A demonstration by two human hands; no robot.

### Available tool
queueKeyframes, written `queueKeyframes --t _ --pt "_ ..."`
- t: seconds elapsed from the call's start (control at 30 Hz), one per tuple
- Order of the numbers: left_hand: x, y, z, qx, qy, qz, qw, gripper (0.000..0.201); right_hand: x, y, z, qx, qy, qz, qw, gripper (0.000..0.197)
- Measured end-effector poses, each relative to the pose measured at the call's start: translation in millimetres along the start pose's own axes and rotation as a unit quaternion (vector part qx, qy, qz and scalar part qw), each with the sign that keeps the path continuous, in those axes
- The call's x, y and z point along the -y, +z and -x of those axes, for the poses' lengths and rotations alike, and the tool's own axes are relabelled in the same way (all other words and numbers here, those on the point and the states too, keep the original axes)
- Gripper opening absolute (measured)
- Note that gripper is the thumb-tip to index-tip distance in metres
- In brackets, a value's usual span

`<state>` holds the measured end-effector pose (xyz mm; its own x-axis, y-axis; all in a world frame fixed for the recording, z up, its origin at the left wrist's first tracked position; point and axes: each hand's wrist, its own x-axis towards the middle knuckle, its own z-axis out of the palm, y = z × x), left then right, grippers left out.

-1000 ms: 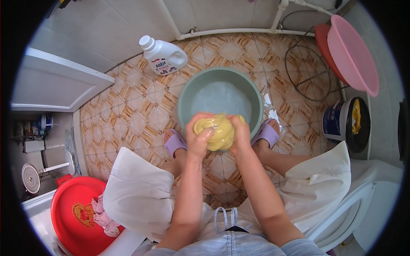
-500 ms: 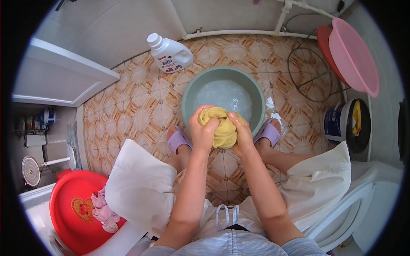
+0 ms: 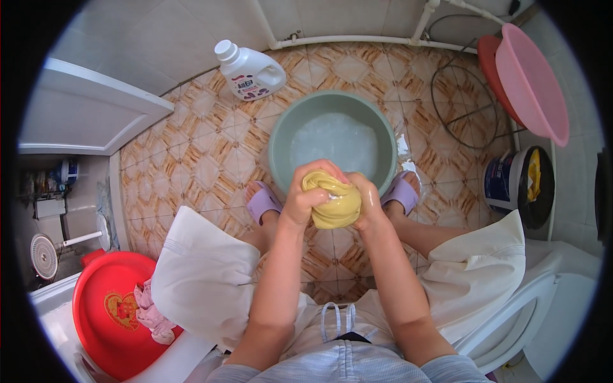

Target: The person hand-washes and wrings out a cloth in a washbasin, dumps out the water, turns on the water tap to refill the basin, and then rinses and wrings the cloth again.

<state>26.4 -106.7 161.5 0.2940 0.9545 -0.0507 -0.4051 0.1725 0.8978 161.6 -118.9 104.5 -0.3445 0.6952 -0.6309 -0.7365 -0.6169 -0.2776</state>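
Clamping the cloth from either side, left hand and right hand sit equally near; bunched, without clear long axis, it hides part of the basin.

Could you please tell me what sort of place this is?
Probably a washroom: the floor is tiled, pipes run along the wall, and a green basin holds cloudy water.

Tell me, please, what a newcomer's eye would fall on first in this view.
Probably the yellow cloth, bunched between the left hand and right hand at the centre, by the near rim of the green tub. Next might come the red basin at lower left, with a pink cloth, and the pink basin at upper right.
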Motion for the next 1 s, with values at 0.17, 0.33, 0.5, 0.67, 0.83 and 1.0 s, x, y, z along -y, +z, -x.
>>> queueKeyframes --t 0.17,0.33,0.5,0.67,0.83,1.0 --pt "24.3 -14.4 2.3 0.034 -0.032 0.248 0.968 0.021 -2.5 0.9 -2.2 -0.040 0.041 0.004 0.998 0.015" --pt "38.4 -13.6 3.3 0.037 -0.010 0.332 0.943 0.020 2.7 0.2 -1.1 -0.031 0.048 0.033 0.998 0.015" --pt "68.8 -23.8 4.7 -0.046 0.023 0.406 0.912 0.019 6.8 12.5 -7.3 -0.157 0.015 0.045 0.986 0.027" --pt "86.1 -30.6 22.9 -0.392 -0.065 0.399 0.826 0.027 -0.2 -14.7 -18.8 -0.227 -0.140 0.114 0.957 0.036" --pt "82.6 -36.3 31.4 -0.393 -0.040 0.469 0.790 0.024 0.6 -112.3 -33.8 -0.394 -0.425 0.404 0.707 0.036" --pt "63.5 -28.1 34.4 -0.429 -0.061 0.474 0.767 0.029 -6.0 -92.9 -6.6 -0.362 -0.081 0.148 0.917 0.036"
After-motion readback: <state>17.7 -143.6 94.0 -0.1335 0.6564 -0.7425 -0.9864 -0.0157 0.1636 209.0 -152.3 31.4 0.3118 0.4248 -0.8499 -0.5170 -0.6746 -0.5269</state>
